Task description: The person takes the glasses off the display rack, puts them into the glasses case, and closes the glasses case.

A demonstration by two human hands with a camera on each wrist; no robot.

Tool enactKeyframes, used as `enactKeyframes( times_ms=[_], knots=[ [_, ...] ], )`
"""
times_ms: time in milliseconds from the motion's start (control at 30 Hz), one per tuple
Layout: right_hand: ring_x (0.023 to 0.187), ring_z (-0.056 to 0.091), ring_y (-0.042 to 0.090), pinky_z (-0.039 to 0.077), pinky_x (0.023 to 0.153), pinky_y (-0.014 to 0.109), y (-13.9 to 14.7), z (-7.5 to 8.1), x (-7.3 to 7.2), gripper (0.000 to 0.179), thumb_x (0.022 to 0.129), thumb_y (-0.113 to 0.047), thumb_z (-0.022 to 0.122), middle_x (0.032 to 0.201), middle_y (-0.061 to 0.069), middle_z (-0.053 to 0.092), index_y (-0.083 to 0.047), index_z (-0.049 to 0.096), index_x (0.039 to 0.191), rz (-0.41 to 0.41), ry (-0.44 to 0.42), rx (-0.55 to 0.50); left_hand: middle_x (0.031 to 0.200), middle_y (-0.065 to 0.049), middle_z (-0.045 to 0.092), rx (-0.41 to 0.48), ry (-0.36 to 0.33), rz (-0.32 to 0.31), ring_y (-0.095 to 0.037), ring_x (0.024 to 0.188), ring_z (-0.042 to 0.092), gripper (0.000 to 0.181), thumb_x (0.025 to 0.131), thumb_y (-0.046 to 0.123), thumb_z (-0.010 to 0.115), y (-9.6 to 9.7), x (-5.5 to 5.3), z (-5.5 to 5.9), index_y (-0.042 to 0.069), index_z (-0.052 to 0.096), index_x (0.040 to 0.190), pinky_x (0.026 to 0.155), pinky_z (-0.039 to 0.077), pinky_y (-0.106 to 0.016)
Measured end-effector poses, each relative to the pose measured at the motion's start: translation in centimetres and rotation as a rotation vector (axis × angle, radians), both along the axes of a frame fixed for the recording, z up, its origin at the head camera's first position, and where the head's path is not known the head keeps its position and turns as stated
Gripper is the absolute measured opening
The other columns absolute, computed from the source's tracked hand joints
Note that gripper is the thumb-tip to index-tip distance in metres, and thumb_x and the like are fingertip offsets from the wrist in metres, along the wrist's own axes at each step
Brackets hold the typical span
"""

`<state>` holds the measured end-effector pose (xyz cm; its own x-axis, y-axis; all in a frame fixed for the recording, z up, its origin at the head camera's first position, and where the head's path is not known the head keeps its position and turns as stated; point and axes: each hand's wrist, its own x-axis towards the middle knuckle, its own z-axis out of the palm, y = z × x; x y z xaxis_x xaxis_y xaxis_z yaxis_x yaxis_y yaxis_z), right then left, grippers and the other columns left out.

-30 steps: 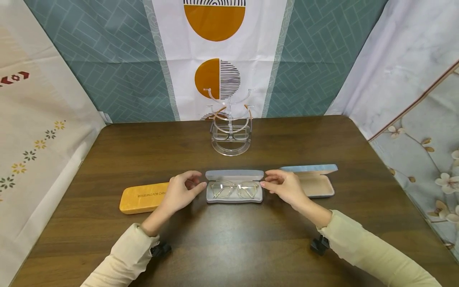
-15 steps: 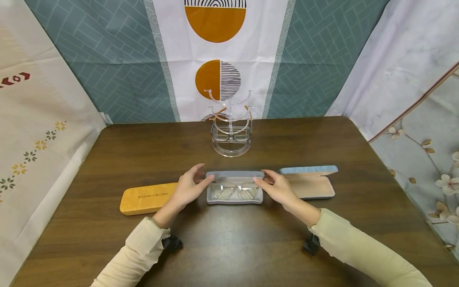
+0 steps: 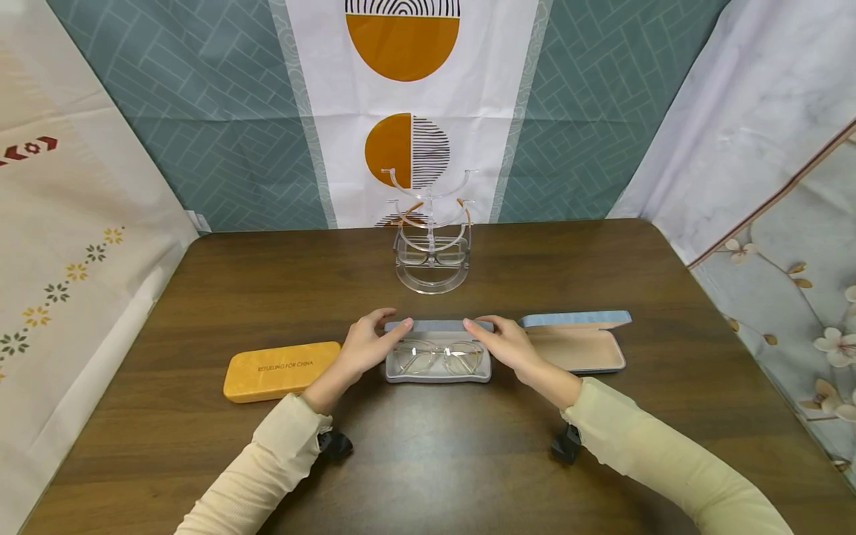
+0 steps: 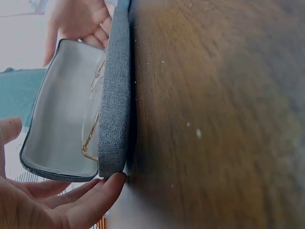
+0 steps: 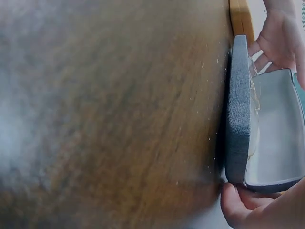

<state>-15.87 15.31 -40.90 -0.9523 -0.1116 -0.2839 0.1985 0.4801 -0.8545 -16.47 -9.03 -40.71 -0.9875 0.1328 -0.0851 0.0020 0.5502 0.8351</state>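
On the wooden table (image 3: 435, 453), frame centre, gold-rimmed eyeglasses (image 3: 438, 349) lie in the grey eyeglass case (image 3: 438, 377), apparently stowed, its lid (image 3: 438, 325) not yet closed; left hand (image 3: 364, 345) and right hand (image 3: 511, 345) touch its ends, fingers (image 4: 97, 202) spread.

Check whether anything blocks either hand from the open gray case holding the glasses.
Nothing visible does: the left hand and right hand are at opposite ends of the gray case. The yellow case and blue case lie outward of them, not in between.
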Motion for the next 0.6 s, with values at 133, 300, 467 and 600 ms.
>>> enactKeyframes(
  times_ms=[133,300,467,600],
  knots=[
    [0.088,0.05,0.021,0.042,0.078,0.037,-0.09,-0.07,-0.12,0.065,0.084,-0.053,0.055,0.1,0.01,0.057,-0.004,0.051,0.126,0.003,-0.014,0.014,0.112,-0.017,0.06,-0.023,0.021,-0.01,-0.028,0.099,0.056,0.051,0.086,0.039,0.059,0.13,-0.19,-0.11,0.0,0.057,0.12,0.079,0.047,-0.04],
    [0.094,0.051,0.023,0.043,0.082,0.039,-0.12,-0.08,-0.23,0.061,0.085,-0.05,0.056,0.111,0.012,0.056,-0.004,0.052,0.125,0.022,-0.013,0.0,0.1,-0.01,0.064,-0.029,0.019,-0.01,-0.019,0.083,0.055,0.04,0.086,0.038,0.061,0.17,-0.2,-0.38,0.005,0.065,0.109,0.068,0.045,-0.031],
    [0.095,0.053,0.022,0.045,0.082,0.038,-0.07,-0.02,-0.28,0.059,0.086,-0.047,0.057,0.114,0.012,0.055,-0.006,0.051,0.127,0.04,-0.023,-0.032,0.091,-0.007,0.066,-0.002,0.05,-0.03,-0.015,0.074,0.052,0.034,0.086,0.033,0.062,0.22,-0.05,-0.22,0.006,0.068,0.105,0.063,0.043,-0.026],
    [0.105,0.052,0.025,0.045,0.086,0.041,0.03,-0.04,-0.27,0.055,0.086,-0.044,0.058,0.124,0.014,0.052,-0.006,0.053,0.125,0.057,-0.024,-0.066,0.089,-0.007,0.067,0.009,0.075,-0.042,-0.015,0.072,0.051,0.031,0.086,0.03,0.063,0.15,0.17,-0.07,0.006,0.069,0.104,0.061,0.042,-0.026]
  ],
)
